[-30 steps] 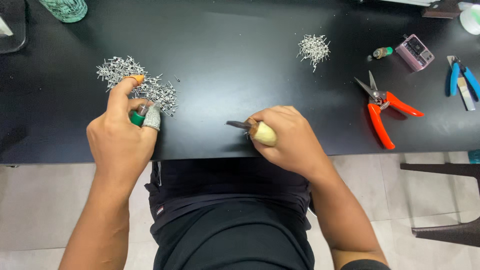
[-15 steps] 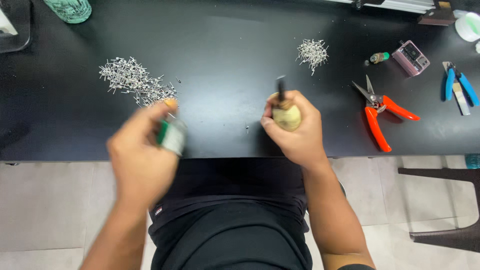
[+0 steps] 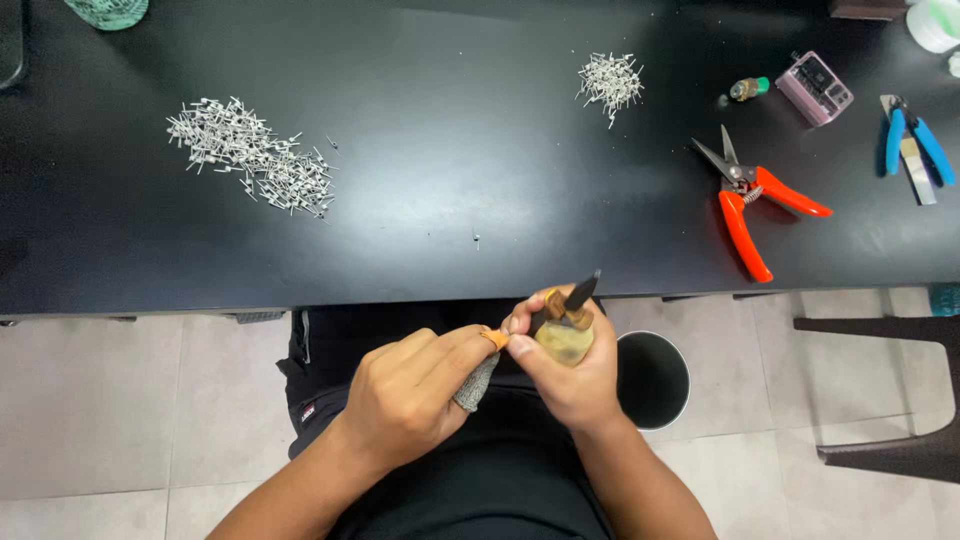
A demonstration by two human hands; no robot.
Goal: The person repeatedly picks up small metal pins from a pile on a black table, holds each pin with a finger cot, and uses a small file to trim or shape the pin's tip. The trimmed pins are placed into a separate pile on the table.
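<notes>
A: Hands?
B: Right hand (image 3: 565, 365) closed round a knife (image 3: 568, 318), blade tip pointing to 1 o'clock. Left hand (image 3: 405, 400) pinched shut, mesh thumb guard (image 3: 475, 383) on, fingertips touching the knife handle. Can't tell if it holds a small part.
A: Where?
B: Over the lap, at 6 o'clock off the surface (image 3: 450, 180).
A: Step?
B: Looks like trimming something tiny; needs a steady pinch.
A: Rest?
B: Big pin pile (image 3: 250, 155) at 10, small pile (image 3: 610, 78) at 12, snips (image 3: 755, 205) at 2, bin (image 3: 652, 378) by the knee.

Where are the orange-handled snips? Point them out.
In the head view, the orange-handled snips lie on the black table, right side, between the pink box and blue-handled pliers.
</notes>
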